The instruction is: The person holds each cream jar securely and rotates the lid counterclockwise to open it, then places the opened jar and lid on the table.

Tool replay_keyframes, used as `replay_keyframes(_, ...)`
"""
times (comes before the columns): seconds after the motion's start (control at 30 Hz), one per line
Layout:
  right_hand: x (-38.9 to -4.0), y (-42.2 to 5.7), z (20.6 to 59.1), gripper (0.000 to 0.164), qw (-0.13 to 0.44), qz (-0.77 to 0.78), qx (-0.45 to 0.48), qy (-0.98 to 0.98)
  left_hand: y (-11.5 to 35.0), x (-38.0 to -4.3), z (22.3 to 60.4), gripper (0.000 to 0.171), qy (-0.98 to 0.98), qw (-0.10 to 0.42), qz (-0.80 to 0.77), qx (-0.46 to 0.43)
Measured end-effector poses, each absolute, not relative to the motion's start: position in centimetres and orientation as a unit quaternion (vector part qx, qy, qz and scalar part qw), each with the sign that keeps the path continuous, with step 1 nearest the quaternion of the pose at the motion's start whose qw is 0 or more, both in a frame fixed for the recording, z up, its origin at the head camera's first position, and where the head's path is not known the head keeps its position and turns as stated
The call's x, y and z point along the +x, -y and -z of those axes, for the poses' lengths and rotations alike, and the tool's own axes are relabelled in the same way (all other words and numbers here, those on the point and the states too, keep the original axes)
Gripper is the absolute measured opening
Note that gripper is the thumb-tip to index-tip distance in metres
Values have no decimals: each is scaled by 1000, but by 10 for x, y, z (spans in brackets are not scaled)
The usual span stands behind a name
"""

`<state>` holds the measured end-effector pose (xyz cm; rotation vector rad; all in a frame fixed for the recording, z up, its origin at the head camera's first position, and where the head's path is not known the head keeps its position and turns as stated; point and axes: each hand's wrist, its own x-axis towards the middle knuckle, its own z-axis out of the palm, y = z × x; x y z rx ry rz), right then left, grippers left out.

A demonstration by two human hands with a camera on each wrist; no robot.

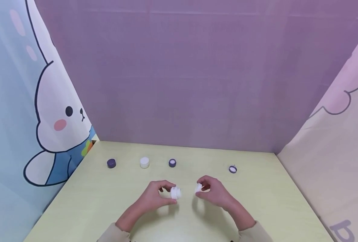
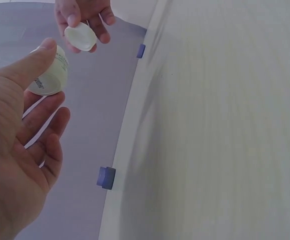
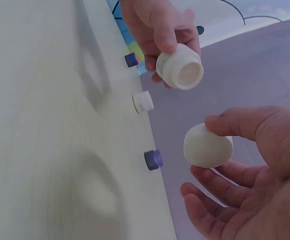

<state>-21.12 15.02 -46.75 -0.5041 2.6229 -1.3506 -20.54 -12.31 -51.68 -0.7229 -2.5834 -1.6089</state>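
My left hand (image 1: 158, 196) grips a small white jar (image 1: 175, 193) between thumb and fingers, above the table. The jar is tipped on its side, its open mouth (image 3: 189, 75) turned toward the right hand. Green print shows on its wall in the left wrist view. Facing it, my right hand (image 1: 213, 191) pinches a round white lid (image 3: 208, 145) by its edge. A short gap separates lid and jar. In the left wrist view the lid (image 2: 80, 37) appears as a pale disc.
Along the back of the pale wooden table (image 1: 88, 201) stand a dark purple jar (image 1: 111, 163), a white jar (image 1: 144, 162) and a purple jar without a lid (image 1: 172, 163). Farther right lies a purple lid (image 1: 232, 169), white inside. A purple curtain (image 1: 191, 84) hangs behind.
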Motion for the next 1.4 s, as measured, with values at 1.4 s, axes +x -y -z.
replay_keyframes(1.4, -233, -236, 481, 43, 13, 404, -27, -914, 132, -198, 519, 41, 827, 5, 511, -236)
